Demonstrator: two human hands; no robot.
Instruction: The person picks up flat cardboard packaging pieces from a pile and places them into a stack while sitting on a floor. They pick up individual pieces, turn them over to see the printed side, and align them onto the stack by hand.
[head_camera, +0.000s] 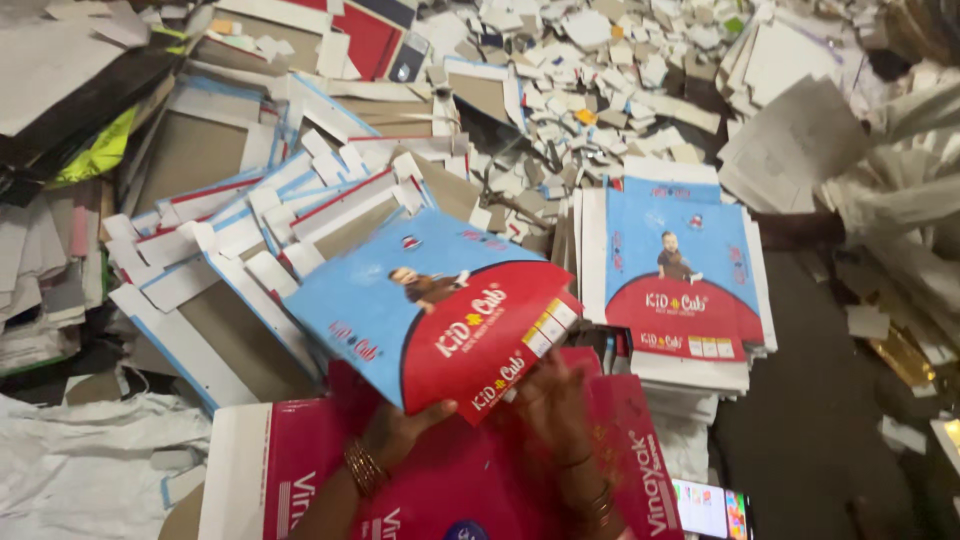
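Observation:
My left hand (395, 430) holds a flat blue and red printed carton sheet (430, 305) from underneath, thumb on its lower edge, lifting it tilted. My right hand (555, 405) is blurred under the sheet's red lower corner, fingers touching it. Both wrists wear bangles. Beneath my hands lies a magenta and white printed carton sheet (450, 480). To the right stands a neat stack of the same blue and red sheets (680, 270), face up.
Loose blue-edged carton blanks (230, 250) lie fanned face down at the left. Small cardboard offcuts (590, 80) cover the back. White sacking (80, 470) lies at lower left, crumpled paper (900, 190) at right, a lit phone screen (710, 508) at the bottom.

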